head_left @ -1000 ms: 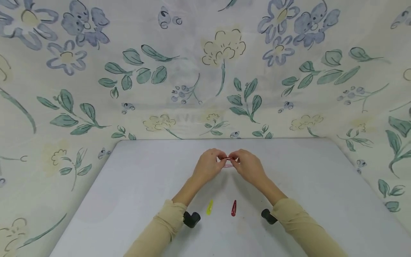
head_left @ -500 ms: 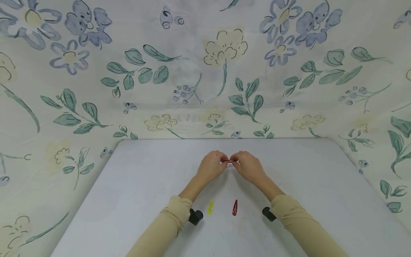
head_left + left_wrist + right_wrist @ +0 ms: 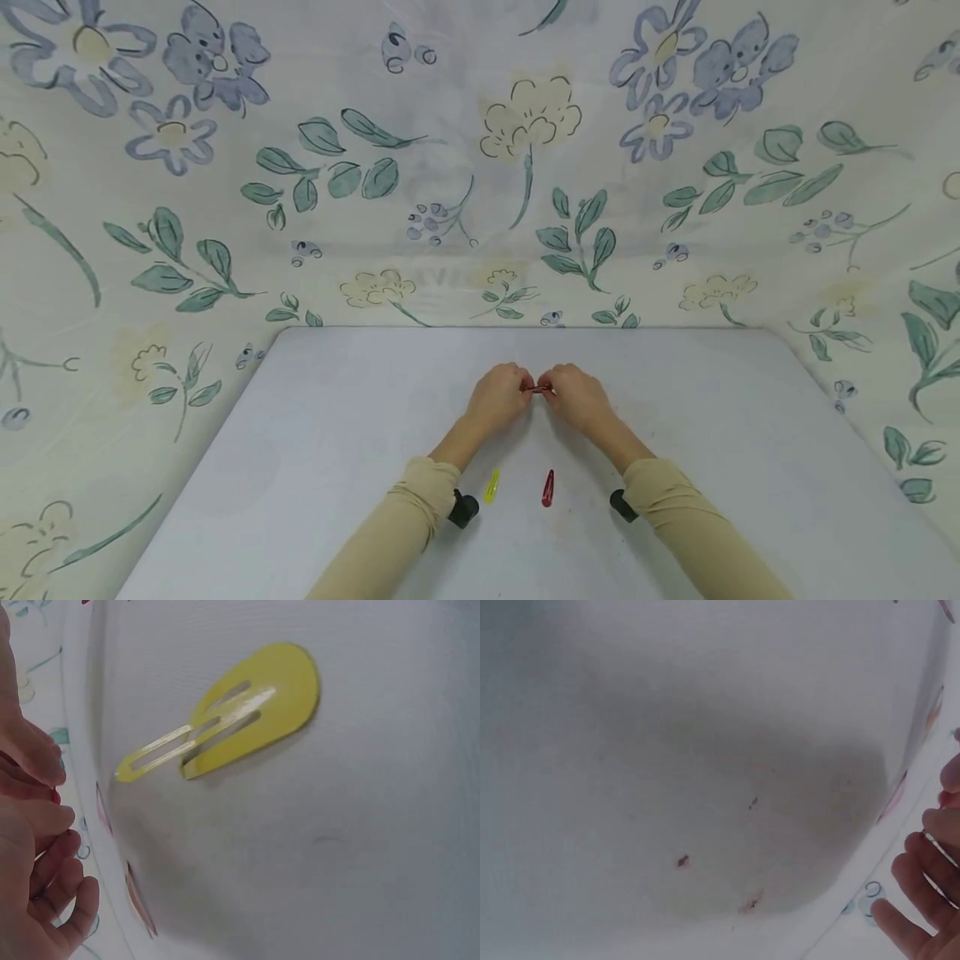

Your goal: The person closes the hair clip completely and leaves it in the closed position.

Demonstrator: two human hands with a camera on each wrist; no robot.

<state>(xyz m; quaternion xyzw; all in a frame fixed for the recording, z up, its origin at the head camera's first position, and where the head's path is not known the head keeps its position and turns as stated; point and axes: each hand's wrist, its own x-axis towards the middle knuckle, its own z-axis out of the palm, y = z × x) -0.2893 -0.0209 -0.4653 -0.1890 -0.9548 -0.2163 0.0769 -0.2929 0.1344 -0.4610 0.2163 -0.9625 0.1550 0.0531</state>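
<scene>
At the far middle of the table, my left hand (image 3: 501, 398) and my right hand (image 3: 576, 397) pinch opposite ends of a dark red snap hair clip (image 3: 538, 389). It bridges the small gap between the fingertips, which cover both its ends. In the left wrist view a red bit of it shows between fingers and thumb. Nearer me lie a yellow snap hair clip (image 3: 491, 486), its inner tongue raised in the left wrist view, and a second dark red hair clip (image 3: 548, 488). A pink hair clip (image 3: 103, 808) lies by the hands, hidden from the head view.
A brownish-orange slim clip (image 3: 140, 901) lies near the pink one in the left wrist view. The white table (image 3: 337, 467) meets a flower-printed cloth (image 3: 435, 183) at its back and sides. A black wrist camera (image 3: 464, 508) sits under the left sleeve.
Both hands have lowered slightly toward me, with the dark red hair clip between them. The pink hair clip, seen earlier below it, is now covered. The two nearer clips stay put.
</scene>
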